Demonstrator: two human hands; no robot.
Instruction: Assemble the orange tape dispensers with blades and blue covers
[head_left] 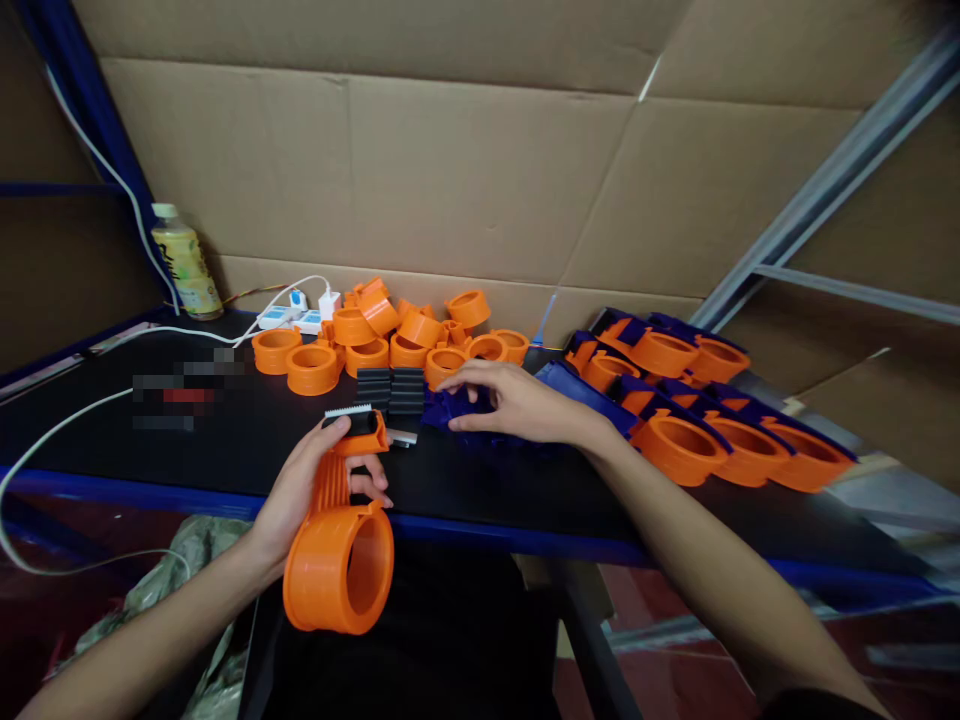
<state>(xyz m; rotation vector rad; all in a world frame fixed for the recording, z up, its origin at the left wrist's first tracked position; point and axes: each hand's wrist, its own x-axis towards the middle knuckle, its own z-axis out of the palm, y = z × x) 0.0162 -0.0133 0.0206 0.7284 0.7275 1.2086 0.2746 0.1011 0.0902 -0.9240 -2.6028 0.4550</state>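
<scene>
My left hand (296, 485) is closed around the handle of an orange tape dispenser (339, 570) in front of the table edge. Its ring hangs at the bottom. At the top sit a black roller (352, 422) and a toothed metal blade (347, 411), with my thumb on the roller. Over a pile of dark blue plastic pieces (480, 420), my right hand (510, 400) reaches in with thumb and fingers apart. Whether its fingertips touch a piece cannot be made out. Black ribbed rollers (390, 390) and small metal strips (403, 438) lie between the hands.
Orange dispenser bodies (311, 369) are heaped at the back of the black table (225, 430). Several dispensers with dark blue parts (682, 447) are stacked at the right. A power strip (281, 318), white cable (187, 331) and bottle (186, 262) stand at the left.
</scene>
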